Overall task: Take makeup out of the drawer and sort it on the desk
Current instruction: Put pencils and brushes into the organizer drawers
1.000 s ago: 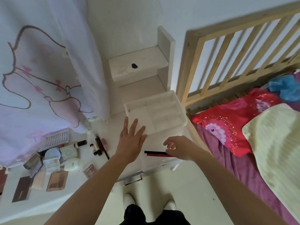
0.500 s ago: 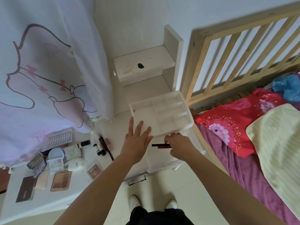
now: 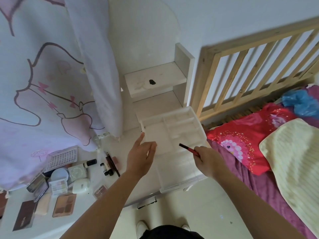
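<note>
Because the right hand [image 3: 206, 161] grips the red pencil [image 3: 188, 148] only at its lower end, fingers curled round the barrel, most of its length projects free above the open drawer [image 3: 179, 185]. The pencil is in the air, well apart from the makeup already laid out on the left of the surface [image 3: 86, 202].

Probable faults:
- Slip. The barrel is slim, smooth and apparently round; a loose pinch could drop it into the drawer or onto the floor beside the bed [image 3: 250, 178].
- Roll. Set down crosswise, a round pencil may travel toward the surface edge. Lay it alongside the dark pencils [image 3: 112, 163], which already lie parallel.
- Sweep. A low forearm crossing could push the small bottles [image 3: 105, 169] or the flat palettes [image 3: 63, 206].
- Snag. The drawer stands out past the front edge and could be knocked.

The left hand [image 3: 139, 159] is released, fingers loosely extended and holding nothing; whether its index tip touches the divided tray [image 3: 200, 128] cannot be told.

Materials: the tray and drawer are rigid, pale, translucent plastic with thin walls. The palettes are hard rectangular slabs.
</note>
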Demonstrator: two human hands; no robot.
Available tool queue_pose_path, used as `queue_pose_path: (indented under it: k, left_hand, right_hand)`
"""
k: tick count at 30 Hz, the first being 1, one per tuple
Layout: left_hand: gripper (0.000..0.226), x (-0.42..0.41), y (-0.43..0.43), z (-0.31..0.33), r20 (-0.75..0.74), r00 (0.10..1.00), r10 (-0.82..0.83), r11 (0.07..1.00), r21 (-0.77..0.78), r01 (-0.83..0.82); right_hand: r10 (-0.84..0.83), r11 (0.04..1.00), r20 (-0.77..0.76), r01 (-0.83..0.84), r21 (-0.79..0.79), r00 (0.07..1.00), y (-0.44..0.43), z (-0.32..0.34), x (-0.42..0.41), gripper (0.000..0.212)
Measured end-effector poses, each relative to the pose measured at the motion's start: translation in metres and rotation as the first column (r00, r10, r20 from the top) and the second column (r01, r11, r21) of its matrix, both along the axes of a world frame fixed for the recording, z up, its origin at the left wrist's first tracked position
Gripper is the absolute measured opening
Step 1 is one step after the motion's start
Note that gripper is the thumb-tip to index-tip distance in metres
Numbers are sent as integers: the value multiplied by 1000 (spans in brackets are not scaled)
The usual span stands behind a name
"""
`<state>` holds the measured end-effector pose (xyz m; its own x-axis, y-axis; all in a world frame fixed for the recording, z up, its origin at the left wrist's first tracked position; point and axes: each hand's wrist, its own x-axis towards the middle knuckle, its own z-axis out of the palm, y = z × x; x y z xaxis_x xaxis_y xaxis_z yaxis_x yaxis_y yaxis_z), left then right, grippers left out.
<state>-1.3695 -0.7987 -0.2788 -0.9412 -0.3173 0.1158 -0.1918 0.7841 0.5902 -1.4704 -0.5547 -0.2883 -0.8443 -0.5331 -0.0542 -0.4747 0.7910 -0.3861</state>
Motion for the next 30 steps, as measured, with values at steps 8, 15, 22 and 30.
queue_pose_path:
  k: [8, 15, 22, 30]
  left_hand:
    - [28, 11, -58, 27, -222, 920, 324, 946, 110, -306]
    - [21, 74, -122, 0, 106, 931, 350, 936, 7, -353]
    - [42, 135, -155, -61, 479, 847, 231, 969, -35, -245]
    - [49, 158, -166, -131, 686, 725, 61, 993, 34, -115]
  right_hand:
    - [-58, 968, 52, 69, -241, 997, -73, 54, -15, 14]
    - [285, 897, 206, -185, -403, 936, -208, 78, 35, 25]
    - [139, 990, 580, -108, -88, 803, -269, -24, 68, 33]
    - [-184, 983, 680, 135, 125, 710, -262, -123, 82, 27]
